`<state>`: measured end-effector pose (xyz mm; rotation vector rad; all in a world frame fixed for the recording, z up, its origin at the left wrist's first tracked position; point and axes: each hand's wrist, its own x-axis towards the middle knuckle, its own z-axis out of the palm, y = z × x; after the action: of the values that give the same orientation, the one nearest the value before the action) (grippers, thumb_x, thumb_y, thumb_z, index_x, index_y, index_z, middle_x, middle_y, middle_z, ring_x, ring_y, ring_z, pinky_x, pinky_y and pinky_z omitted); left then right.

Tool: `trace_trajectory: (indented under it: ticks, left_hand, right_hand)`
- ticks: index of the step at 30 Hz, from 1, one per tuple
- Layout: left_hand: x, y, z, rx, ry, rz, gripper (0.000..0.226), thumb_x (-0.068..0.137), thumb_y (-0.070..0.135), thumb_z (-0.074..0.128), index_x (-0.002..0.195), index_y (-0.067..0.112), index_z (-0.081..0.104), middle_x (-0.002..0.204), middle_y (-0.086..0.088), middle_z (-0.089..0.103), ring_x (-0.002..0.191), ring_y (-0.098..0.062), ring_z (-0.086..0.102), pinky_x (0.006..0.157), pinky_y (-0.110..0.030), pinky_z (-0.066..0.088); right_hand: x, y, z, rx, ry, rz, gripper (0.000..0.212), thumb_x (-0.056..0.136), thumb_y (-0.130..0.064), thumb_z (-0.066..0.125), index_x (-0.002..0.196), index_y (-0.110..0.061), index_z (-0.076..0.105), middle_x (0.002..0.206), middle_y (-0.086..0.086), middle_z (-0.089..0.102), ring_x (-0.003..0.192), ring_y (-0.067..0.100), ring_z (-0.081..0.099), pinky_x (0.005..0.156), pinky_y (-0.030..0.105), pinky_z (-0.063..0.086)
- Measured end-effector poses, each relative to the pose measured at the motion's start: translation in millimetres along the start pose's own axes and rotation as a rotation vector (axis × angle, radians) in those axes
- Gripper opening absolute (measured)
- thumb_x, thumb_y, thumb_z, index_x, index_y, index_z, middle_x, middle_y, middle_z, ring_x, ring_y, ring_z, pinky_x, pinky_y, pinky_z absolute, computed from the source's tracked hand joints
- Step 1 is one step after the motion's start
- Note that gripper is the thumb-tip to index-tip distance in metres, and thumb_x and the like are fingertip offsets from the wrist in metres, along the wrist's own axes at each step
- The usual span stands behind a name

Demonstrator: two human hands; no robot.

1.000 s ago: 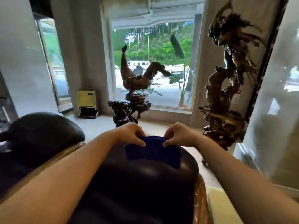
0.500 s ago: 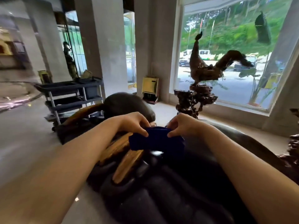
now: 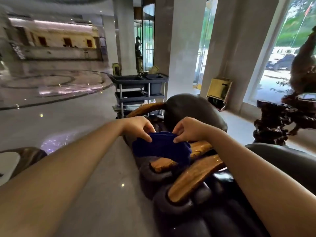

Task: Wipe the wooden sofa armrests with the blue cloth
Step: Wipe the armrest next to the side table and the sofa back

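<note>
The blue cloth [image 3: 162, 149] is bunched at the middle of the view, lying over the carved wooden armrest [image 3: 193, 178] of the dark sofa. My left hand [image 3: 138, 127] pinches the cloth's upper left edge. My right hand [image 3: 189, 130] pinches its upper right edge. Both hands are close together, fingers curled down onto the fabric. The armrest shows orange-brown wood panels set between dark rounded carved ridges, running from the cloth toward me. Part of the wood lies hidden under the cloth.
A grey service cart [image 3: 140, 93] stands just beyond the armrest. A second dark sofa back [image 3: 191, 110] rises behind my hands. Polished floor [image 3: 68, 120] spreads to the left. A dark root carving [image 3: 277, 120] stands at the right by the window. A person [image 3: 138, 53] stands far off.
My view has swung left from the window toward the lobby. Both hands have carried the cloth from the dark sofa back onto the carved wooden armrest, and the cloth is more bunched.
</note>
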<state>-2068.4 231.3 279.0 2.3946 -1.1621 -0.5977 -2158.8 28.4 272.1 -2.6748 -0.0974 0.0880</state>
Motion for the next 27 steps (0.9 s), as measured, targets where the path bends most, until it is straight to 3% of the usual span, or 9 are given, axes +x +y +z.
trace_trajectory:
  ticks: [2,7,12,16,21,25,27]
  left_hand:
    - [18,-30,-21,-0.009,0.012,-0.050,0.023,0.081,0.013,0.065,0.100,0.025,0.069,0.097,0.003,0.072,0.086,-0.008,0.068,0.079,-0.030,0.058]
    - [63,-100,-71,-0.061,0.055,-0.115,0.026,0.081,0.012,0.065,0.087,0.038,0.064,0.087,0.014,0.069,0.075,0.005,0.066,0.061,-0.016,0.050]
    - [97,-177,-117,-0.099,0.090,-0.188,0.029,0.082,0.014,0.063,0.087,0.042,0.064,0.085,0.020,0.068,0.074,0.010,0.064,0.056,-0.009,0.048]
    - [117,-253,-156,-0.121,0.097,-0.222,0.026,0.082,0.015,0.062,0.094,0.038,0.065,0.089,0.018,0.069,0.077,0.008,0.065,0.061,-0.013,0.049]
    - [137,-344,-208,-0.092,0.090,-0.236,0.026,0.082,0.017,0.063,0.104,0.031,0.066,0.088,0.018,0.068,0.075,0.008,0.064,0.062,-0.013,0.048]
    - [144,-418,-271,-0.075,0.095,-0.259,0.029,0.083,0.015,0.062,0.111,0.024,0.064,0.089,0.016,0.066,0.079,0.001,0.064,0.065,-0.015,0.048]
    - [149,-451,-305,-0.063,0.113,-0.259,0.030,0.083,0.014,0.062,0.112,0.022,0.064,0.090,0.014,0.066,0.080,0.000,0.063,0.067,-0.016,0.048]
  right_hand:
    - [49,1,0,-0.019,-0.026,-0.058,0.015,0.073,-0.018,0.074,0.088,-0.018,0.073,0.077,-0.002,0.072,0.075,0.012,0.067,0.074,0.022,0.051]
    - [165,3,-9,-0.034,-0.109,-0.151,0.017,0.075,-0.013,0.071,0.092,-0.016,0.072,0.080,0.001,0.072,0.079,0.018,0.069,0.077,0.029,0.056]
    - [281,-9,-9,-0.043,-0.206,-0.204,0.014,0.075,-0.015,0.072,0.080,-0.028,0.070,0.072,-0.013,0.068,0.065,0.002,0.064,0.068,0.023,0.051]
    - [375,-22,11,-0.033,-0.223,-0.239,0.014,0.075,-0.017,0.072,0.087,-0.023,0.072,0.081,-0.026,0.054,0.067,-0.002,0.059,0.070,0.023,0.052]
    - [478,-50,35,-0.026,-0.238,-0.237,0.014,0.075,-0.018,0.072,0.088,-0.023,0.071,0.074,-0.011,0.067,0.067,0.003,0.062,0.061,0.015,0.047]
    - [570,-92,40,-0.034,-0.243,-0.230,0.023,0.076,-0.018,0.071,0.099,-0.018,0.072,0.091,-0.003,0.072,0.081,0.011,0.066,0.074,0.021,0.052]
    - [613,-111,39,-0.033,-0.232,-0.239,0.019,0.076,-0.019,0.072,0.095,-0.020,0.071,0.086,-0.006,0.071,0.077,0.005,0.065,0.069,0.015,0.050]
